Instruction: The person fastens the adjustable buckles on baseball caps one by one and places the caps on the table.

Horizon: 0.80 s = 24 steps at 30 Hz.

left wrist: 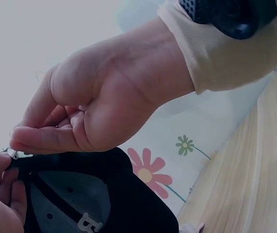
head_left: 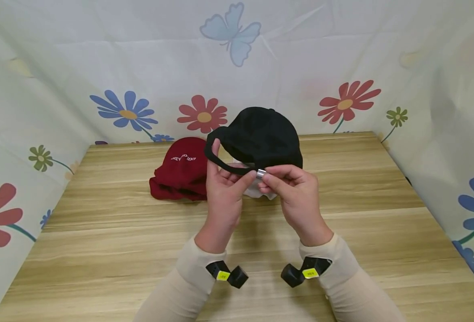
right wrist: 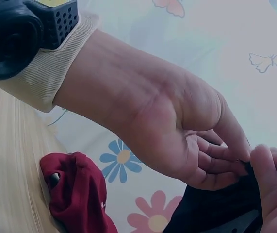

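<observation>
A black baseball cap [head_left: 266,136] is held up above the table in both hands, the loop of its back strap [head_left: 225,165] toward the left. Near the metal buckle [head_left: 262,173], my left hand [head_left: 225,194] pinches the strap between thumb and fingers, its index finger pointing up by the loop. The buckle itself is pinched by the thumb and fingers of my right hand [head_left: 301,197]. In the left wrist view the right hand [left wrist: 111,97] fills the middle, above the cap [left wrist: 143,204]. The left hand [right wrist: 153,114] looms large in the right wrist view.
A dark red cap [head_left: 180,167] with white lettering lies crumpled behind the left hand. Something white [head_left: 254,191] shows partly behind the hands. The wooden table [head_left: 120,250] meets a floral cloth backdrop [head_left: 168,58] at the back and sides.
</observation>
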Tool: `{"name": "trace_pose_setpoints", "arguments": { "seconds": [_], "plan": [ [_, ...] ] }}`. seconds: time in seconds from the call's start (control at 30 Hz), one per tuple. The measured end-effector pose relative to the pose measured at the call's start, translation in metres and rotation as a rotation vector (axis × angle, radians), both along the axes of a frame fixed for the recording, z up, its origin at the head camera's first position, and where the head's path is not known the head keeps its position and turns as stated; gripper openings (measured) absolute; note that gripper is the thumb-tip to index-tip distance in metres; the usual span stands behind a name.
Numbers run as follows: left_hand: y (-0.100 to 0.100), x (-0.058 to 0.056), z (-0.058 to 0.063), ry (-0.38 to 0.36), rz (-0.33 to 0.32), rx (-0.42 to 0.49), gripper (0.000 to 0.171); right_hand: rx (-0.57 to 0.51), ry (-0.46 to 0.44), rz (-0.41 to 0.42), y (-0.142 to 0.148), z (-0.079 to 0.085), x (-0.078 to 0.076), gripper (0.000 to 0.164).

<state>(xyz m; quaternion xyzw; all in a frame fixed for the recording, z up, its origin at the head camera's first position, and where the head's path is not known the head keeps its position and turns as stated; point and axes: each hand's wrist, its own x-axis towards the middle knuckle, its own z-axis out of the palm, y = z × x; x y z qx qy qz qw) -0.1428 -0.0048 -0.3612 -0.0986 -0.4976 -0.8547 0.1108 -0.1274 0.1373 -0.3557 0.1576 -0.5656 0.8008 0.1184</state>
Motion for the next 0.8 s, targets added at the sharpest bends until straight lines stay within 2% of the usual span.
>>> {"name": "trace_pose_setpoints", "arguments": {
  "seconds": [0.2, 0.3, 0.6, 0.8],
  "plan": [
    [-0.0019, -0.0017, 0.0011, -0.011, -0.093, 0.121, 0.085, -0.001, 0.027, 0.087, 0.0038, -0.0011, 0.0002, 0.017],
    [-0.0029, -0.001, 0.0023, -0.006, -0.125, 0.163, 0.085, 0.028, 0.025, 0.102, 0.0045, -0.0008, 0.0009, 0.019],
    [-0.0021, 0.0012, 0.0048, 0.003, -0.136, 0.181, 0.086, 0.203, -0.017, -0.031, 0.0037, 0.0033, 0.0036, 0.019],
    [0.0005, 0.0024, 0.004, 0.025, -0.131, 0.172, 0.088, 0.258, -0.014, -0.094, 0.002, 0.0046, 0.0059, 0.022]
  ]
}}
